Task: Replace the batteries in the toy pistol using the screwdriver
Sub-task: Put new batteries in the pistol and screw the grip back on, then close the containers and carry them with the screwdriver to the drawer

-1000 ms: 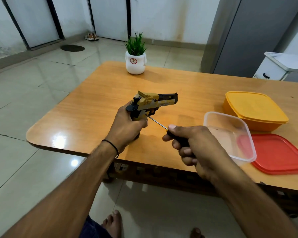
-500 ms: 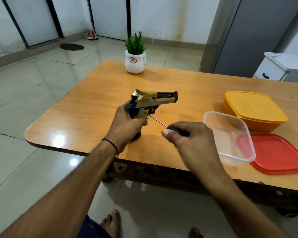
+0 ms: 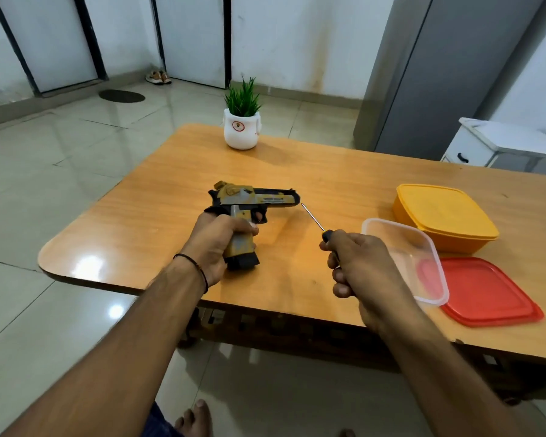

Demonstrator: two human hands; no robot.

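Fingers (image 3: 246,228) of the left hand (image 3: 216,244) are wrapped closed around the grip of the toy pistol (image 3: 249,212), with the thumb side hidden behind the grip. The pistol is held upright above the wooden table (image 3: 158,209), its yellow-and-black barrel pointed to the right and its black base seen just below the hand; whether the base touches the tabletop cannot be told. A thin black band (image 3: 199,269) is worn on the left wrist.

The right hand (image 3: 363,266) is curled shut around the black handle of the screwdriver (image 3: 317,223), so that only the top of the handle and the thin metal shaft are seen. The shaft is angled up and to the left, and its tip is held just beside the muzzle end of the barrel, apart from it.

Just to the right of the right hand, a clear plastic container (image 3: 423,247) is set open on the table, partly hidden by the hand. A red lid (image 3: 489,294) is laid flat beside it near the front edge, and a yellow lidded container (image 3: 445,216) is placed behind both. At the far edge of the table, well apart from the pistol, a small green plant in a white pot (image 3: 241,127) is stood upright. Bare toes (image 3: 193,421) are seen on the tiled floor below the table edge.
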